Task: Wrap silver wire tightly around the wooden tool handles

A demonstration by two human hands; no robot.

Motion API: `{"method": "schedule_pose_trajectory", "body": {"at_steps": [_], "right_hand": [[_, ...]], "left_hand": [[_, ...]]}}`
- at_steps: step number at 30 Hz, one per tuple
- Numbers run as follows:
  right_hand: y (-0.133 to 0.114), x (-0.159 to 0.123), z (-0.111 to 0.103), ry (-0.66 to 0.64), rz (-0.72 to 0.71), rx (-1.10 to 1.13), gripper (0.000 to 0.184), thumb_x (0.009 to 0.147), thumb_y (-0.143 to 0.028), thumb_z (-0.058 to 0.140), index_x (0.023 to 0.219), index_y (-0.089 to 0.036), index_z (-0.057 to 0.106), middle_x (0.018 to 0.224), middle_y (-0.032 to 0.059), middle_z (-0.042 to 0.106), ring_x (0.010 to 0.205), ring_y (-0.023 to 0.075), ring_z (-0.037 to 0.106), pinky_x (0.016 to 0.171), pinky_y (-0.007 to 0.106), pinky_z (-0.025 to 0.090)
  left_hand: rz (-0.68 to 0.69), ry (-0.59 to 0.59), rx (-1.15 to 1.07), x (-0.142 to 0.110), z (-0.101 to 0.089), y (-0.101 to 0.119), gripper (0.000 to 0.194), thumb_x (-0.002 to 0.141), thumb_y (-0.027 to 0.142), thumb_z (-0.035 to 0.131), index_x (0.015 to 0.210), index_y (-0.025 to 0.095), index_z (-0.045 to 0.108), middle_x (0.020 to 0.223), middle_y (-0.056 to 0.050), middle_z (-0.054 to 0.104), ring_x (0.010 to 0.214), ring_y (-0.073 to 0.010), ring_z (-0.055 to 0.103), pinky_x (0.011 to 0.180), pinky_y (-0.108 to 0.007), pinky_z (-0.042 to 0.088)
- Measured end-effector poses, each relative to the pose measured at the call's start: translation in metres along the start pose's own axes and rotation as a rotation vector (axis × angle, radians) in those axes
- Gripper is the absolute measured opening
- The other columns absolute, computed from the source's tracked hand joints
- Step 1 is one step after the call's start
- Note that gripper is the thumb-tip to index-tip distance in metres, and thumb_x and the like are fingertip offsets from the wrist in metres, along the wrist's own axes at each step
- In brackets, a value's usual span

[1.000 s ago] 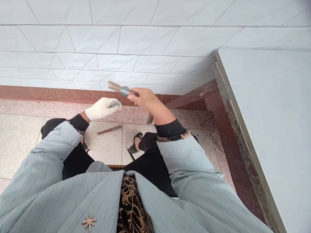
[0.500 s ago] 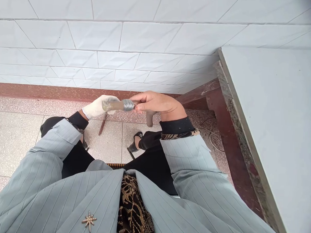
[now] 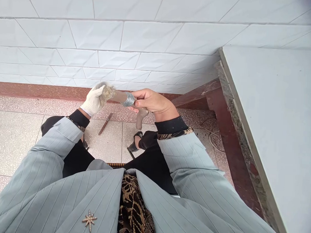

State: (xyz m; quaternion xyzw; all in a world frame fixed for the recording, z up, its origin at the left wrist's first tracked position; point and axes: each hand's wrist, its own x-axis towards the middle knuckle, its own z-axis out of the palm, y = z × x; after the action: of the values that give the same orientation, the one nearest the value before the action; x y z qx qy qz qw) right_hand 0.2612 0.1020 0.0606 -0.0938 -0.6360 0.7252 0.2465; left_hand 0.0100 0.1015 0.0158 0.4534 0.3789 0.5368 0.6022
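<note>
Handling a pale brown rod (image 3: 119,96) bound with a coil of silvery wire (image 3: 129,99), the person has both hands raised over the speckled floor (image 3: 12,134), in front of a white tiled wall (image 3: 146,37). The right hand (image 3: 156,102), bare, has its thumb and fingers closed on the rod just beside the coil — a pinching hold rather than a full fist, as far as the view shows. The left hand (image 3: 93,99), in a white glove, is half curled at the rod's left end, where it finishes in a rough, fuzzy tip (image 3: 109,91). The tip overlaps the glove, but whether the fingers grip it or merely rest behind it cannot be told. Below the right hand hangs a stubby length (image 3: 140,120) of similar colour; that hand hides whether the two join.

The step in hand seems to be steadying and turning the bound piece between the hands. A next move would call for the right hand to press firmly near the coil, so the windings do not slip, and for the left to take a surer hold of the tip — neither needs the dark reddish stick (image 3: 105,124) lying on the floor.
</note>
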Motion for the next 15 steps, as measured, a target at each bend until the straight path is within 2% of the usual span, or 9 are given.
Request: {"method": "schedule_pose_trajectory", "body": {"at_steps": [1, 3, 6, 9, 12, 15], "right_hand": [[0.002, 0.001, -0.001, 0.021, -0.023, 0.012, 0.047, 0.087, -0.054, 0.084, 0.093, -0.01, 0.068, 0.073, -0.0018, 0.06, 0.058, 0.0055, 0.049, 0.054, 0.02, 0.039], [0.002, 0.001, -0.003, 0.075, -0.04, 0.021, 0.046, 0.087, -0.054, 0.084, 0.091, -0.011, 0.067, 0.074, -0.0013, 0.06, 0.058, 0.0055, 0.048, 0.055, 0.02, 0.04], [-0.004, 0.0, -0.005, 0.133, -0.025, 0.024, 0.048, 0.085, -0.055, 0.085, 0.089, -0.011, 0.067, 0.074, -0.0011, 0.059, 0.058, 0.0054, 0.048, 0.055, 0.021, 0.041], [-0.011, -0.002, -0.007, 0.192, -0.003, 0.022, 0.051, 0.082, -0.057, 0.087, 0.09, -0.012, 0.066, 0.072, -0.0011, 0.06, 0.057, 0.0061, 0.048, 0.054, 0.021, 0.042], [-0.014, -0.002, -0.008, 0.233, 0.015, 0.029, 0.052, 0.08, -0.058, 0.089, 0.088, -0.013, 0.065, 0.072, -0.0006, 0.061, 0.056, 0.0063, 0.049, 0.054, 0.022, 0.043], [-0.015, -0.002, -0.009, 0.238, 0.009, 0.05, 0.052, 0.08, -0.057, 0.089, 0.087, -0.013, 0.063, 0.072, -0.0004, 0.061, 0.056, 0.0061, 0.05, 0.054, 0.022, 0.043]], "left_hand": [[0.004, 0.017, 0.008, 0.002, -0.001, -0.005, 0.032, 0.093, 0.048, 0.072, 0.105, 0.018, 0.071, 0.102, -0.009, 0.078, 0.115, -0.0234, 0.073, 0.099, -0.038, 0.06], [-0.013, -0.036, 0.04, 0.004, -0.001, -0.012, 0.039, 0.089, 0.05, 0.077, 0.11, 0.017, 0.072, 0.11, -0.012, 0.079, 0.122, -0.0269, 0.071, 0.106, -0.042, 0.057], [-0.072, -0.239, 0.05, -0.002, 0.005, -0.015, 0.051, 0.083, 0.053, 0.083, 0.116, 0.016, 0.075, 0.127, -0.016, 0.077, 0.13, -0.0307, 0.068, 0.117, -0.048, 0.049], [-0.128, -0.431, 0.009, -0.009, 0.014, -0.009, 0.052, 0.084, 0.054, 0.081, 0.122, 0.019, 0.076, 0.137, -0.016, 0.074, 0.134, -0.0297, 0.067, 0.121, -0.049, 0.043], [-0.166, -0.524, -0.012, -0.011, 0.02, -0.004, 0.054, 0.082, 0.053, 0.083, 0.124, 0.02, 0.077, 0.135, -0.015, 0.075, 0.13, -0.0287, 0.068, 0.118, -0.048, 0.045], [-0.163, -0.517, 0.038, -0.011, 0.023, -0.001, 0.053, 0.08, 0.051, 0.085, 0.122, 0.018, 0.078, 0.12, -0.014, 0.079, 0.112, -0.0245, 0.072, 0.11, -0.043, 0.049]]}}
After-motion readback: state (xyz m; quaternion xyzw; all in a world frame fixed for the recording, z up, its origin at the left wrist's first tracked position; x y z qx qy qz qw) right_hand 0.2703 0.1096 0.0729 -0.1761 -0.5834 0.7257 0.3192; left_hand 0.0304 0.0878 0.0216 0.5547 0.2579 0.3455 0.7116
